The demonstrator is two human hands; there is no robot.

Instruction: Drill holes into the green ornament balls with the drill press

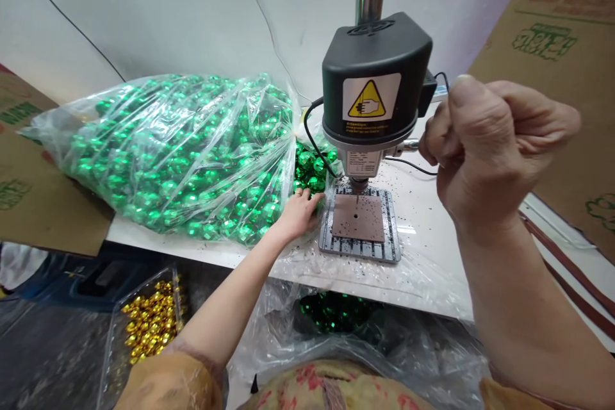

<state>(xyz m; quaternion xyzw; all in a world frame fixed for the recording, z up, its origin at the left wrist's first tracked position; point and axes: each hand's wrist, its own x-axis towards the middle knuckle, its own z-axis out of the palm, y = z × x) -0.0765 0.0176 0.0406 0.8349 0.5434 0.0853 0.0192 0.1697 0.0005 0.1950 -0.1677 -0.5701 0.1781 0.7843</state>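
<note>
At the open mouth of a clear plastic bag point(192, 160), my left hand point(302, 210) touches the loose green faceted balls point(314, 170), fingers stretched out and apart; its fingertips are partly hidden. My right hand point(490, 141) is raised in a closed grip beside the black drill press point(377, 83). A short metal lever point(410, 145) runs from the press into that hand, which covers most of it. Under the drill bit, a brown square pad point(369, 225) with a dark hole lies on the slotted metal base point(391, 250). No ball sits over the hole.
Dark shavings are scattered on the white table point(423, 250). Below its edge, more green balls point(336, 311) lie in clear plastic. A clear tray point(108, 346) of gold balls point(151, 320) is lower left. Cardboard boxes point(542, 96) flank both sides.
</note>
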